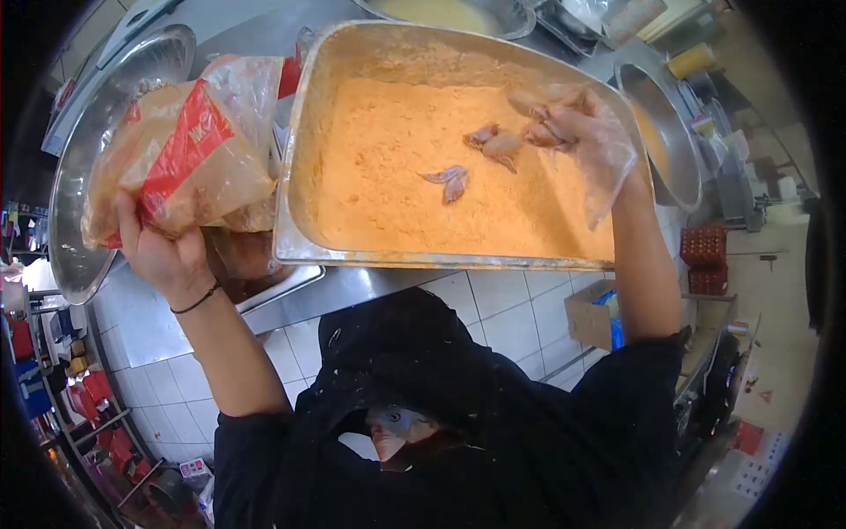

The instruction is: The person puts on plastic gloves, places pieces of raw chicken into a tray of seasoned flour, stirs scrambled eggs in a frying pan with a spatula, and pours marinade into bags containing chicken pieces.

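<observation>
A large metal tray holds orange breading powder. Raw chicken wings lie on the powder near its middle, and another chicken wing rests nearer the front. Over the tray's right side, my right hand, in a loose clear plastic glove, has its fingers closed on a chicken wing. At the left, my bare left hand grips the lower edge of a clear plastic bag with a red printed band. The bag's contents are hard to make out.
A big steel bowl stands left, behind the bag. Under the bag, a smaller tray is partly hidden. Beyond the tray is a bowl of pale liquid; another steel bowl sits right. A cardboard box is on the floor.
</observation>
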A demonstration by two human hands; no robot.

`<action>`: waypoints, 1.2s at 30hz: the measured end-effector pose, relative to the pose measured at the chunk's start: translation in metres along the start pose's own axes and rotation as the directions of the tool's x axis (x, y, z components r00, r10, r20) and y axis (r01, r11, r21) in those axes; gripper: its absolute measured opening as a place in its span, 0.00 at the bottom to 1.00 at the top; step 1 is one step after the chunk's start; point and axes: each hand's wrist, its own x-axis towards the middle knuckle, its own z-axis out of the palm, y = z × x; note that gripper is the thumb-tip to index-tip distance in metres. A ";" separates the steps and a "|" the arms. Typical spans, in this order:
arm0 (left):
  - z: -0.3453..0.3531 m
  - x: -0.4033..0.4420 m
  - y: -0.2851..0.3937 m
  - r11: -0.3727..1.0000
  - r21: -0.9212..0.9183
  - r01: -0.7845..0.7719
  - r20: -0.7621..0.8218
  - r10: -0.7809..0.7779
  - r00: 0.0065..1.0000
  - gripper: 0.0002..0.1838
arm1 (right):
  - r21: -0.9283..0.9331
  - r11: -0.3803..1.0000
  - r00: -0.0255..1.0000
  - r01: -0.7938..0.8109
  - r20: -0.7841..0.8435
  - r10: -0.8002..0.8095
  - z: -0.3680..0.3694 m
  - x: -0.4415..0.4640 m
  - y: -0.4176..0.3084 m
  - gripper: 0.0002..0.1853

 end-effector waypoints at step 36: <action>-0.026 -0.011 0.005 0.999 -0.001 0.033 0.006 -0.033 0.999 0.21 | -0.129 0.992 0.938 -0.006 -0.344 -0.039 0.012 0.035 -0.001 0.23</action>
